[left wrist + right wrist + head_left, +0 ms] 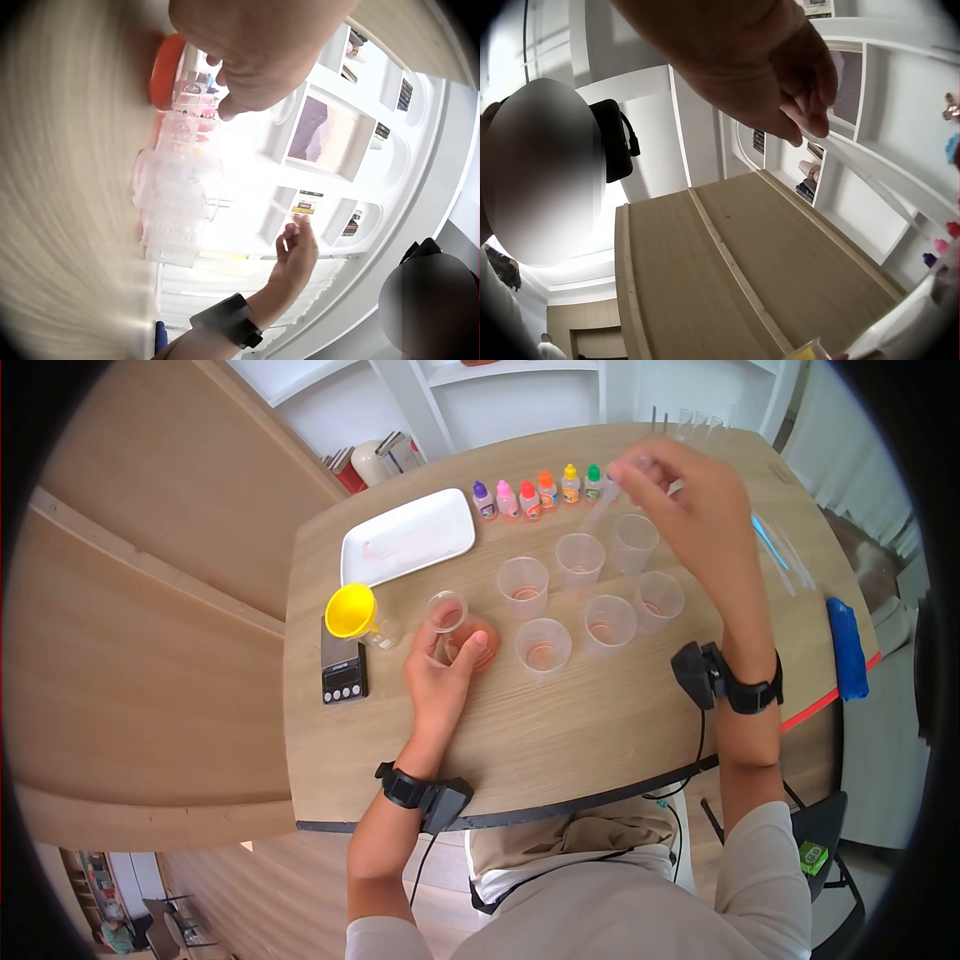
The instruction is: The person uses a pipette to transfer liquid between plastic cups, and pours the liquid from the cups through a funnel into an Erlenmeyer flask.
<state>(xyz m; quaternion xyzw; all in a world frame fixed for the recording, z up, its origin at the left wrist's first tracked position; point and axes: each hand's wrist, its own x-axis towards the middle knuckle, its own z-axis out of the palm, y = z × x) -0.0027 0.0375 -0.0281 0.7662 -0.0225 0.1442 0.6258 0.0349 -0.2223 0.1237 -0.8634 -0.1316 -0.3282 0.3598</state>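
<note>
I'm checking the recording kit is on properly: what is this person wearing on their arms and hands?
Both hands are bare. The left hand and the right hand each have a black wrist strap carrying a small black camera box, with a thin black cable trailing toward the body. Pale sleeves are pushed up the forearms.

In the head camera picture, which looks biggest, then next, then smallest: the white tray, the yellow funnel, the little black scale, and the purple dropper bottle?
1. White tray: biggest.
2. Black scale and yellow funnel: these look about alike, so no ranking between them.
3. Purple dropper bottle: smallest.
</note>
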